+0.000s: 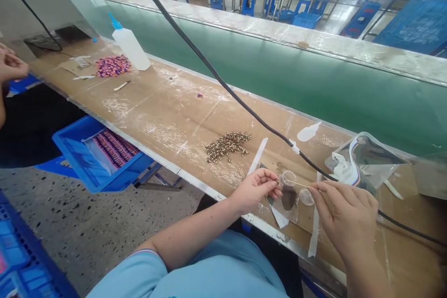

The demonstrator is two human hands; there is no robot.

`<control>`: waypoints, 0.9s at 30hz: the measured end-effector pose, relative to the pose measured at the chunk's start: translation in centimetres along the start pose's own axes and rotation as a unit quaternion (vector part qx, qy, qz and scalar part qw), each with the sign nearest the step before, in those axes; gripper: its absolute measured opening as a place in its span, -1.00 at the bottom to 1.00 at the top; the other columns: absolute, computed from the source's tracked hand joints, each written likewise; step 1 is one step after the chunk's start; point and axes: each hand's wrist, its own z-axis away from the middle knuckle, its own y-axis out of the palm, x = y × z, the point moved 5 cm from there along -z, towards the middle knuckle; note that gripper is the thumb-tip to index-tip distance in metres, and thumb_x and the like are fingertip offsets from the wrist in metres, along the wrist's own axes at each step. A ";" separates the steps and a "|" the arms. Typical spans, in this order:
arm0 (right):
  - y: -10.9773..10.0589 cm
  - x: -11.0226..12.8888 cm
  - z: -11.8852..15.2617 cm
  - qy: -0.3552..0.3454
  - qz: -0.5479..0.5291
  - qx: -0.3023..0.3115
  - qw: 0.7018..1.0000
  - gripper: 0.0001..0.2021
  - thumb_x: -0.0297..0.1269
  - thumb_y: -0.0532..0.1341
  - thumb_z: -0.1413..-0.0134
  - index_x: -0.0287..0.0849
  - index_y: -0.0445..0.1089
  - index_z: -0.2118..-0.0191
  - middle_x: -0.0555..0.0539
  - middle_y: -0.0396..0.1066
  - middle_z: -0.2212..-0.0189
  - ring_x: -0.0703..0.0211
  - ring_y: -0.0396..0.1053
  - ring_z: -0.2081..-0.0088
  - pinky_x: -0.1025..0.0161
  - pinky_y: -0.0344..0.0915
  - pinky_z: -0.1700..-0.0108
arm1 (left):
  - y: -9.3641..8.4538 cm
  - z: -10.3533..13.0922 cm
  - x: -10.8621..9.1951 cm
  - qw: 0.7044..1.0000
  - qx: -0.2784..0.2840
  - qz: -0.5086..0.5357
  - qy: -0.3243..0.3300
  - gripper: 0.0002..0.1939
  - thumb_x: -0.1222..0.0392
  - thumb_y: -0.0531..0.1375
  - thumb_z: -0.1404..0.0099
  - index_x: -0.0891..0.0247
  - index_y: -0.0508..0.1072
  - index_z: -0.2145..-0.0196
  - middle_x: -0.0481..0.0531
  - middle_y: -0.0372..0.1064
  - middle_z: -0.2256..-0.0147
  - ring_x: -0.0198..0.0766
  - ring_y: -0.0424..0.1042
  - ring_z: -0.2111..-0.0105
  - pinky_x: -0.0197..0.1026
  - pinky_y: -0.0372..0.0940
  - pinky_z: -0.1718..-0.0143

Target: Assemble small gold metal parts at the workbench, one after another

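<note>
My left hand [260,189] pinches a small dark metallic piece [277,182] beside a small clear cup [288,178]. Between the fingers of my right hand [344,209] is a thin pale stick [298,185], its far end over the cup near that piece. A round clear lid [306,197] lies just left of my right fingertips. Left of the cup and farther back, a pile of small brass-coloured pieces [226,145] is spread on the brown cardboard table cover [167,116].
A black cable [209,67] crosses above the table. Farther left stand a white bottle [131,48] and a pink and purple pile [112,65]. A clear plastic bag [375,158] lies at right. Another person's hand [12,63] shows at far left, above a blue crate [80,163].
</note>
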 end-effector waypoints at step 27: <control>-0.7 2.4 -1.0 -0.022 -0.039 0.006 0.999 -0.83 -0.25 0.17 -0.20 -0.16 0.36 0.41 0.01 0.46 0.48 0.22 0.29 0.38 0.19 0.08 0.18 | 0.1 0.2 -0.1 1.000 0.004 -0.006 0.004 -0.57 -0.02 0.38 0.03 0.32 0.33 0.37 -0.06 0.39 0.50 -0.38 0.42 0.49 -0.31 0.25 0.42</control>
